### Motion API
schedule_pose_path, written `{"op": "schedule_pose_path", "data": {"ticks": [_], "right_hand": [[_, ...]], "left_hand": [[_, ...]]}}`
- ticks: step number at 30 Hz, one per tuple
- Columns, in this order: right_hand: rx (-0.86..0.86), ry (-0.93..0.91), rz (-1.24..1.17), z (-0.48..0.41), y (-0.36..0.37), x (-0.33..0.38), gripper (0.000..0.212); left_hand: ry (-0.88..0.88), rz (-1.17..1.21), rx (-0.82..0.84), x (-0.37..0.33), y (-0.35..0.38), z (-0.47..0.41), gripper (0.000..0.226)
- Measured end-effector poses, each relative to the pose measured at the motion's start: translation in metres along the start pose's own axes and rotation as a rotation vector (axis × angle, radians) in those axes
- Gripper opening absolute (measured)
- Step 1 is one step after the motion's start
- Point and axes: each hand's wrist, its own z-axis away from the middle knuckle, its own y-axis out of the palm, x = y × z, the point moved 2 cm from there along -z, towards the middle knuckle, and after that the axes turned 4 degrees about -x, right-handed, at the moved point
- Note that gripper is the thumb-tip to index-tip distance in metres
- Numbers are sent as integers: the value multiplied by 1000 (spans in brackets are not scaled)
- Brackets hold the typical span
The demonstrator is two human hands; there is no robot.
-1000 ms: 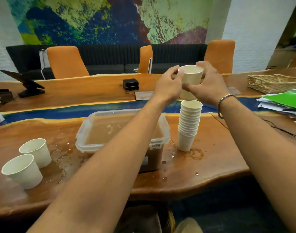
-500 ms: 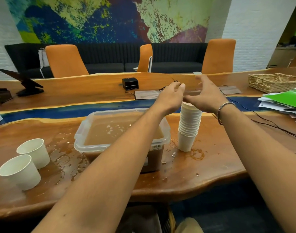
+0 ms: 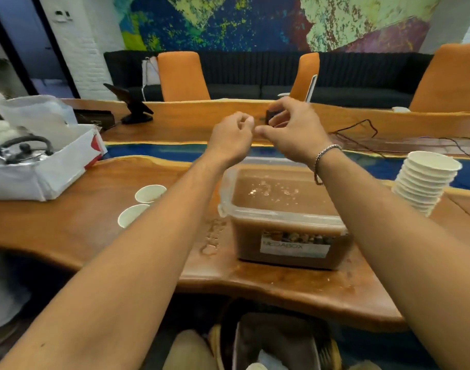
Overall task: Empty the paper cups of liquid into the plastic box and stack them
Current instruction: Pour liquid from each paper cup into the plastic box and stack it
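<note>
two paper cups (image 3: pixel 150 193) near plastic box (image 3: pixel 281 213) (brown liquid (image 3: pixel 265 202) inside)

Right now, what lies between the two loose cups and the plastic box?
Head view: bare tabletop with spilled droplets beside the plastic box; the left forearm crosses over it.

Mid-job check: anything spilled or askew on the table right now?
Yes. Droplets and small puddles lie on the table just left of the plastic box, which is filled nearly to its rim. The stack of cups on the right looks tilted, though the wide lens may exaggerate that.
</note>
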Motion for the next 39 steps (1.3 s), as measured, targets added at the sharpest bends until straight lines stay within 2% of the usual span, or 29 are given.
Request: {"op": "schedule_pose_path", "data": {"ticks": [4, 11, 15, 18, 23, 25, 26, 29, 31, 33, 39], "right_hand": [[166, -52, -12, -4, 72, 40, 46], [514, -116, 251, 6, 171, 65, 50], [554, -112, 312, 7, 191, 62, 42], [544, -97, 326, 5, 196, 57, 42], [525, -65, 340, 2, 193, 50, 34], [492, -51, 336, -3, 187, 49, 38], [487, -41, 318, -6, 184, 49, 46], [545, 25, 174, -9, 167, 48, 90], [552, 89, 64, -11, 154, 46, 106], [503, 134, -34, -14, 141, 41, 104], [322, 187, -252, -16, 90, 27, 71]], "left_hand": [[-135, -200, -71, 76, -66, -2, 26], [-420, -409, -37, 178, -117, 20, 26], [-537, -510, 2, 206, -116, 23, 23], [-555, -545, 16, 215, -113, 21, 17], [-503, -580, 13, 208, -109, 12, 17], [-478, -585, 4, 195, -109, 4, 16], [-459, -576, -3, 188, -109, 0, 16], [-388, -524, -62, 158, -108, -15, 19], [-368, -469, -99, 136, -108, -25, 18], [-348, -411, -106, 110, -106, -33, 16], [-269, -316, -106, 34, -92, -41, 14]]}}
